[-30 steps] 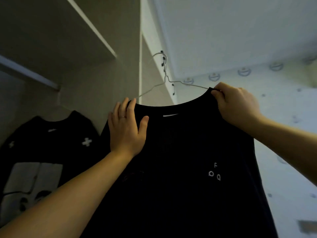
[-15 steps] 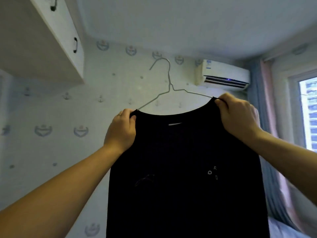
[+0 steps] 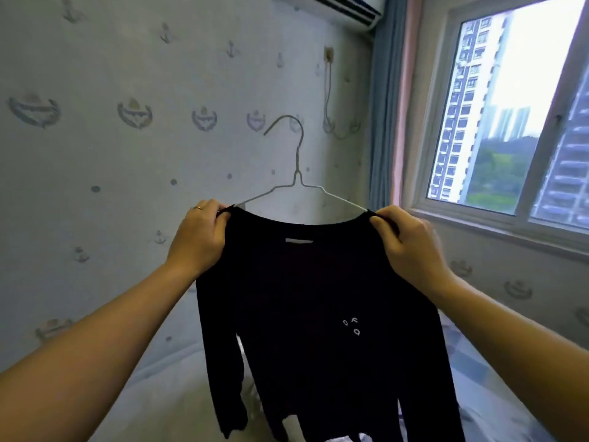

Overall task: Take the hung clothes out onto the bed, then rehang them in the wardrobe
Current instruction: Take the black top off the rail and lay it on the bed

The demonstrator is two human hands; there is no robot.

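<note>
top (image 3: pixel 302 298) is hanging on hanger (image 3: pixel 298 161) above bed (image 3: pixel 165 393), long axis running vertical, hook pointing up | left hand (image 3: pixel 199 237) and right hand (image 3: pixel 411 247) are each pinching a shoulder | step: seemingly carrying it out to bed | next: likely lowering it flat, keeping sleeves untangled

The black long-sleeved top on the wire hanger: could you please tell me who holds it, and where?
The left hand grips one shoulder of the black long-sleeved top, the right hand the other, over the arms of the thin metal wire hanger.
</note>
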